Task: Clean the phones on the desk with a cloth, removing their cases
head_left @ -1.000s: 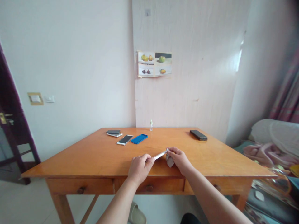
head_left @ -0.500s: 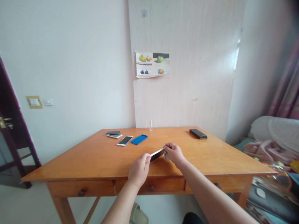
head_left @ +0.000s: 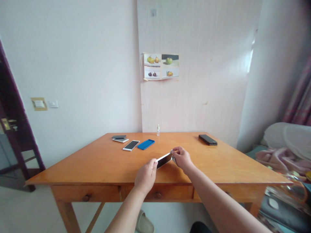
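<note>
Above the front of the table I hold a white smartphone (head_left: 164, 160), tilted, its dark screen facing down toward me. My left hand (head_left: 146, 174) is closed on its near left end, thumb along the edge. The fingers of my right hand (head_left: 181, 157) pinch its far right corner. A small pale piece (head_left: 174, 160), perhaps cloth, shows under those fingers; most of it is hidden. Beyond lie an open blue phone case (head_left: 146, 144), a second white smartphone (head_left: 131, 145), screen up, and a small stack of phones (head_left: 120, 139).
A clear little bottle (head_left: 158, 130) with a pale green top stands at the table's back edge. On the right rests a thick black stack (head_left: 207, 139), like a wallet or phones. The wooden table (head_left: 97, 168) has front drawers. Bedding (head_left: 277, 158) lies at far right.
The smartphone's screen has turned more into sight. My right fingers have shifted slightly at its corner, and the pale piece shows less. The view has swung slightly left.
</note>
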Action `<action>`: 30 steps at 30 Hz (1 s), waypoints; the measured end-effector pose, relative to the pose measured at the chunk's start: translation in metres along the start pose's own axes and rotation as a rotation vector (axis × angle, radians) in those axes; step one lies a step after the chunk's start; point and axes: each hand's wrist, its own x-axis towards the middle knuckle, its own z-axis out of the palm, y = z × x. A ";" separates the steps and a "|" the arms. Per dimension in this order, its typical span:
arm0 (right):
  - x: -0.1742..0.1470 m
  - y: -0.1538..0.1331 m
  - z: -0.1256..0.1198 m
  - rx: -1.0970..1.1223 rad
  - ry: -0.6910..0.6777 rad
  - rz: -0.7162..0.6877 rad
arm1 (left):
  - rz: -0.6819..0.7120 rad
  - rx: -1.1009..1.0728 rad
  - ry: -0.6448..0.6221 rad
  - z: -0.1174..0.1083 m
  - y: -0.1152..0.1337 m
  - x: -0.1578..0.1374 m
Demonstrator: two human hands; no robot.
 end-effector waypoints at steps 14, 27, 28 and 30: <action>-0.024 -0.028 0.014 -0.260 -0.140 -0.253 | 0.006 -0.032 -0.006 0.001 -0.002 0.001; 0.013 -0.020 -0.003 -0.188 -0.071 -0.051 | 0.013 0.016 -0.003 0.002 -0.001 0.001; 0.011 -0.021 -0.001 -0.187 -0.074 -0.053 | 0.016 0.011 -0.002 0.002 -0.001 0.001; -0.002 -0.027 0.010 -0.180 -0.113 -0.079 | 0.022 -0.002 -0.001 0.004 -0.002 0.001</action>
